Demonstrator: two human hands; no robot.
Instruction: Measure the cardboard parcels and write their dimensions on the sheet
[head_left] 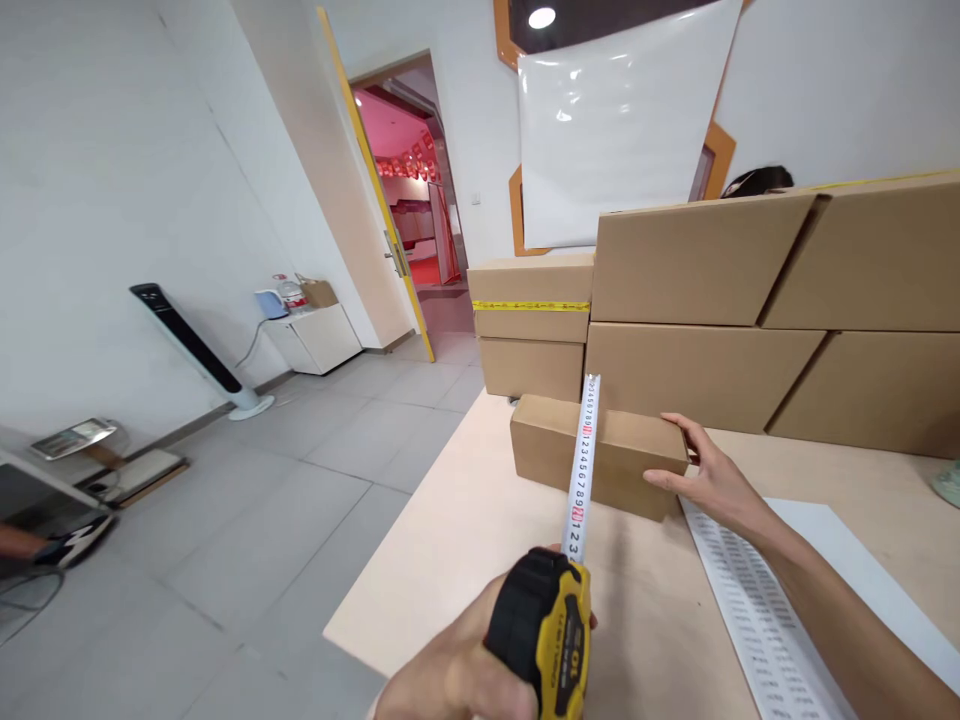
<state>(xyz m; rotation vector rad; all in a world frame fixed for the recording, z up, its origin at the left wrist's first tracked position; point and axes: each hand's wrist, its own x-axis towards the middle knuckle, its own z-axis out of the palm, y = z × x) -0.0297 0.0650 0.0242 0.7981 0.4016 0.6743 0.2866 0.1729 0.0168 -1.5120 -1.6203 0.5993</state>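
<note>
A black and yellow tape measure (546, 630) is in my left hand (457, 660), close to the camera. Its white blade is pulled out and runs forward over a small cardboard box (555, 450), with the end hook past the box's far top edge. Whether the blade touches the box I cannot tell. My right hand (697, 470) grips the right end of that box, thumb on the near face and fingers at the top edge. The box lies long side across the table (442, 560).
Large cardboard boxes (697, 260) are stacked along the table's back, with yellow-taped boxes (532, 290) at their left. Printed sheets (750, 610) lie under my right forearm. A person's head (761, 180) shows behind the stack. Left are a tower fan (195, 345) and an open door (375, 190).
</note>
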